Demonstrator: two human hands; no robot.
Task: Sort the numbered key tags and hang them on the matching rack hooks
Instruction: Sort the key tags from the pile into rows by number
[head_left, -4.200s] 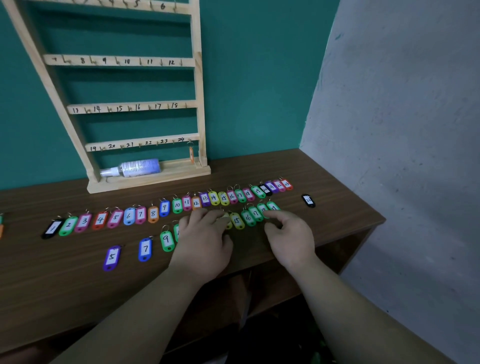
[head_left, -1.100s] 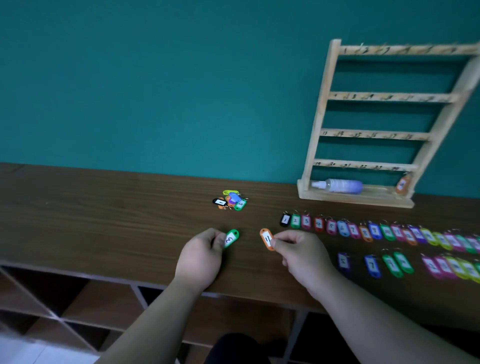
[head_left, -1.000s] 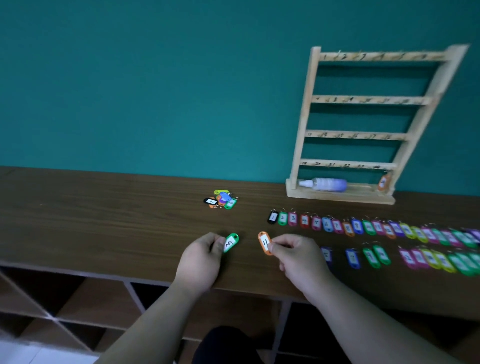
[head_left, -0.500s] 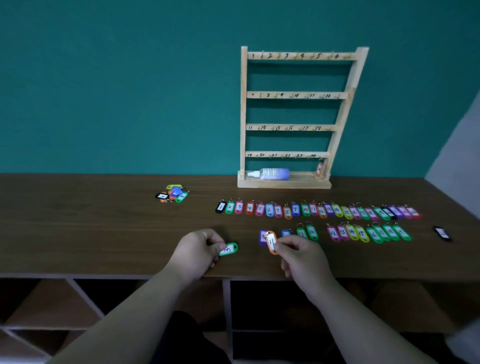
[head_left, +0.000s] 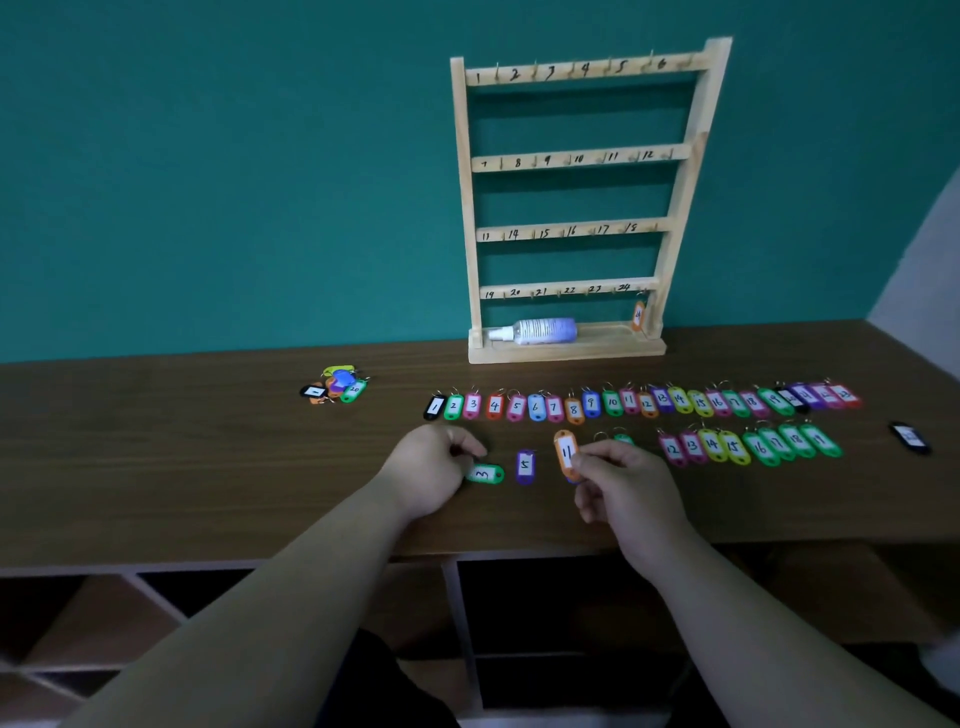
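While both hands hover over the table (head_left: 208, 467), left hand (head_left: 431, 473) has thumb and forefinger curled, pinching the ring end of green tag 3 (head_left: 484, 474). The tag lies flat, long axis left-right, body pointing right, away from the fingertips. Right hand (head_left: 628, 493) pinches orange tag 11 (head_left: 566, 453) by its edge, long axis near-far, just left of the fingertips. Purple tag 5 (head_left: 525, 465) lies between both hands' fingertips. Beyond the fingers: short row (head_left: 748, 446), then full row (head_left: 613, 402); loose pile (head_left: 337, 387) beyond-left. Farthest: rack (head_left: 579, 156). Its base tray (head_left: 597, 345) holds spray bottle (head_left: 543, 330) on its side, nozzle left. Hanging orange tag (head_left: 638, 314) is on the bottom rail's right end.
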